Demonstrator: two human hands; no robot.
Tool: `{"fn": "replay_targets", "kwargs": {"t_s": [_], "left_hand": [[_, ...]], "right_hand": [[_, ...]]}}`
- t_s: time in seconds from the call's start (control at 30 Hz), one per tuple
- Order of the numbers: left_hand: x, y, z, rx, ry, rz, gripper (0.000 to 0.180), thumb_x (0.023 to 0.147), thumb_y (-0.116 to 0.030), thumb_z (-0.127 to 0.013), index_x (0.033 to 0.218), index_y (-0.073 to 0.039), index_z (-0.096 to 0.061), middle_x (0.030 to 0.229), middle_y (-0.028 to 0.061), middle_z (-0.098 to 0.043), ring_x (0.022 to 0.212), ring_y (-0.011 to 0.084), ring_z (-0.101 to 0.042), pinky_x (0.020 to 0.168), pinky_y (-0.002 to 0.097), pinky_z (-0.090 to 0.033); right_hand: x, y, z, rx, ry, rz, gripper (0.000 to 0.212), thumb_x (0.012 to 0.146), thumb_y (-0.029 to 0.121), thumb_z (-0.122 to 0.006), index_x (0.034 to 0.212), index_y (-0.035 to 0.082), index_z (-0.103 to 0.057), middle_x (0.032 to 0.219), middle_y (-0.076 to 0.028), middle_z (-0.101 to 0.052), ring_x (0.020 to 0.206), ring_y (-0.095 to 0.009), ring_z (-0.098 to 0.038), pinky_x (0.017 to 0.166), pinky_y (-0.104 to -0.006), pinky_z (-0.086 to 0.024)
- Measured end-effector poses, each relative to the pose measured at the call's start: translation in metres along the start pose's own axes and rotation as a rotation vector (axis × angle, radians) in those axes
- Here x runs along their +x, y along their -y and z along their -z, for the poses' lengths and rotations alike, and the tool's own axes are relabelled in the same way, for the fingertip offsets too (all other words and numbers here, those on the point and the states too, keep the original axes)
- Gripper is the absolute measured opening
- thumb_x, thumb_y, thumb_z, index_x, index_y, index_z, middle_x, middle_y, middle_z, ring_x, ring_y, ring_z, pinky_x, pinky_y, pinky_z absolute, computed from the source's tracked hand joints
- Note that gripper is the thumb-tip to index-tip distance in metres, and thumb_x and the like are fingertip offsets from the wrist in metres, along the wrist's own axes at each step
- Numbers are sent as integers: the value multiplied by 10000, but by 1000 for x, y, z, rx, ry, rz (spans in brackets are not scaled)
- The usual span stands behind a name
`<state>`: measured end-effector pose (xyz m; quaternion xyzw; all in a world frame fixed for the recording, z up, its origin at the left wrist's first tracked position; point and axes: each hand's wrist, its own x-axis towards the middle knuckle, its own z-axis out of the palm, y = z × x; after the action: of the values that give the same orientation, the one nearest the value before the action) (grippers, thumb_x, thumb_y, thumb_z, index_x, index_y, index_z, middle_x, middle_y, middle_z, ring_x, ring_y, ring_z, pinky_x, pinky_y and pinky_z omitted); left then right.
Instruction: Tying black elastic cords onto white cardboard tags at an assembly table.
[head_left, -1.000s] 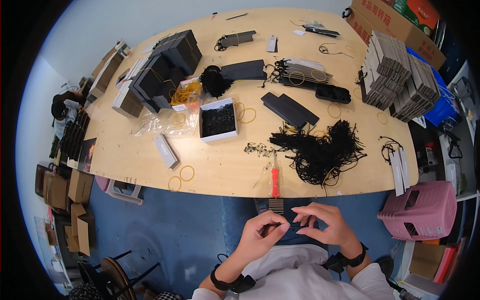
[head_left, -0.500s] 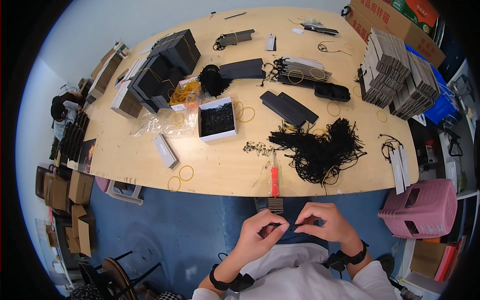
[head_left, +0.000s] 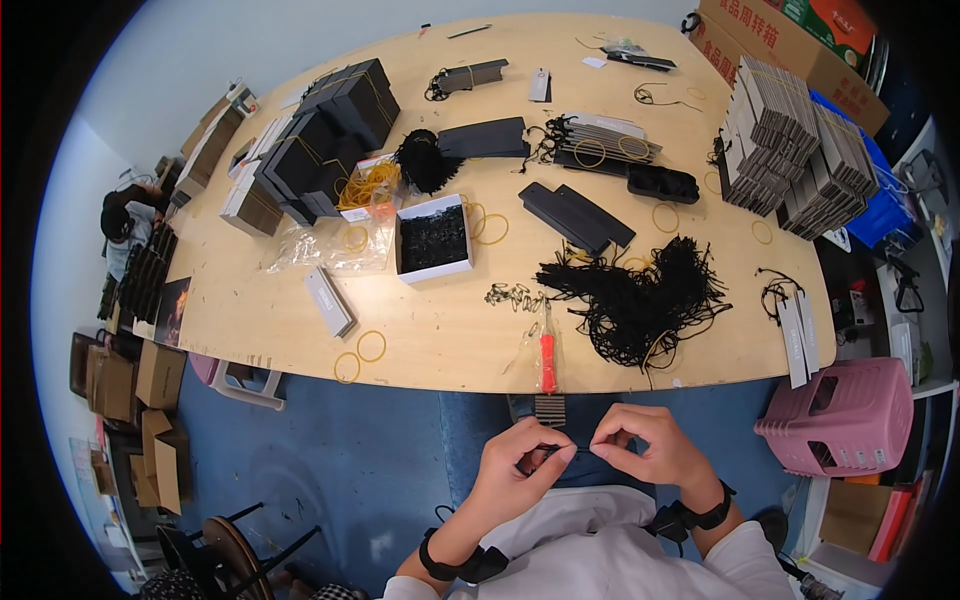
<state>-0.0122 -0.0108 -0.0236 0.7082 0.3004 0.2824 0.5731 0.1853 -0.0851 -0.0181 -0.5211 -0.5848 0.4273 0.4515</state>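
- I've got a large pale wood-look table (head_left: pixel 450 340) filling most of my view, near edge just beyond both hands.
- Pink plastic stool (head_left: pixel 870 420) sits off the table's right end.
- Tall banded stack of flat grey card pieces (head_left: pixel 775 130) at table right; dark grey rectangular blocks (head_left: pixel 365 105), also banded, at upper left.
- Loose heap of tangled black cords (head_left: pixel 640 305) near the front edge, right of centre.
- Left hand (head_left: pixel 525 465): thumb and index pressed together, pinching a thin black cord (head_left: pixel 583 449).
- Right hand (head_left: pixel 650 450): same pinch, on the cord's other side; I see its remaining fingers curled.
- Open white cardboard box (head_left: pixel 445 272), full of small black pieces, left of the heap.
- Red-handled tool with thin shaft (head_left: pixel 548 365) lies by the near edge; small metallic clips (head_left: pixel 512 296) beside its tip.
- Cord itself: short straight stretch bridging the fingertips, on the wearer's side of the table.
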Motion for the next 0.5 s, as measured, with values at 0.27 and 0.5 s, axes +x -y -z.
{"fn": "replay_targets", "kwargs": {"t_s": [0.27, 0.5], "left_hand": [[-1, 3, 0, -20, -17, 8, 65, 807, -44, -695, 867, -45, -669, 655, -2, -460, 534, 71, -363, 491, 226, -295], [-3, 10, -1, -140, -32, 75, 55, 829, -48, -683, 881, -35, -668, 708, -17, -472, 563, 46, -358, 503, 213, -288]], "right_hand": [[0, -1, 0, -9, -13, 2, 57, 816, 23, -669, 840, 0, -623, 772, -46, -604, 648, -104, -580, 532, -224, -460], [-1, 4, -2, 20, 2, -4, 174, 788, 34, -709, 948, 15, -646, 814, -53, -633, 652, -112, -589, 542, -225, -478]]}}
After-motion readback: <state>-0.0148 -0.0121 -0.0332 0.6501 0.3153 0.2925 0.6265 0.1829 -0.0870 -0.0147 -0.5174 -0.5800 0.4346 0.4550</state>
